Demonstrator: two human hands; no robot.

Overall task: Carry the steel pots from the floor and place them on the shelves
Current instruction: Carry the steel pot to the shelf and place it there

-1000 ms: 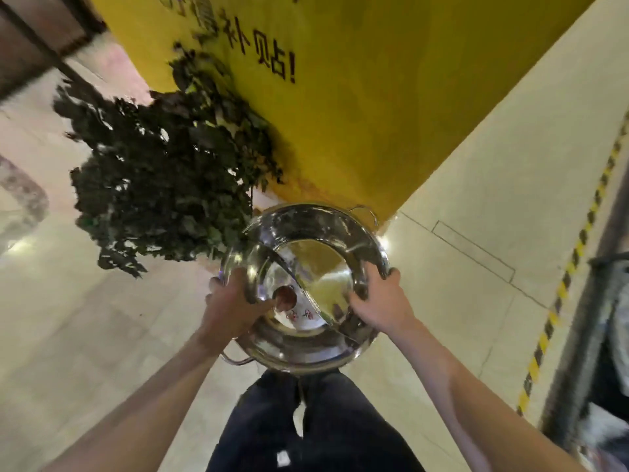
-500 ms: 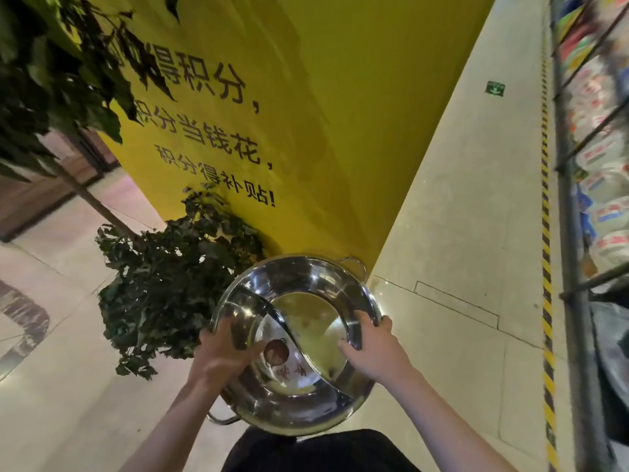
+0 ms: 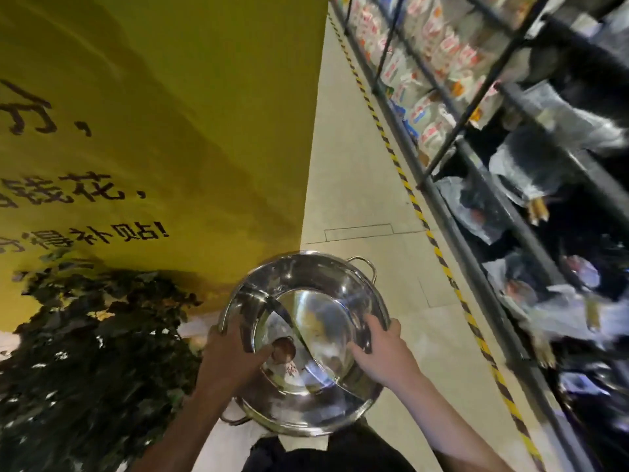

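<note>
A round, polished steel pot (image 3: 306, 342) is held up off the floor (image 3: 357, 199) in front of the person, at about 6 o'clock in the view. It is shallow and wide, with a thin curved divider across the inside and a small wire loop handle on the rim at 1 o'clock. Inside lies a shiny lid with a dark round knob (image 3: 283, 349). The left hand (image 3: 235, 356) grips the rim at 9 o'clock, thumb inside; the right hand (image 3: 381, 352) clamps the rim at 3 o'clock. A yellow wall (image 3: 170, 114) with black lettering fills 10 o'clock, dark leafy foliage (image 3: 85, 352) sits at 8 o'clock. Dark metal shelves (image 3: 493, 216) run through 2 o'clock, stocked with blurred packets and plastic-wrapped goods.
</note>
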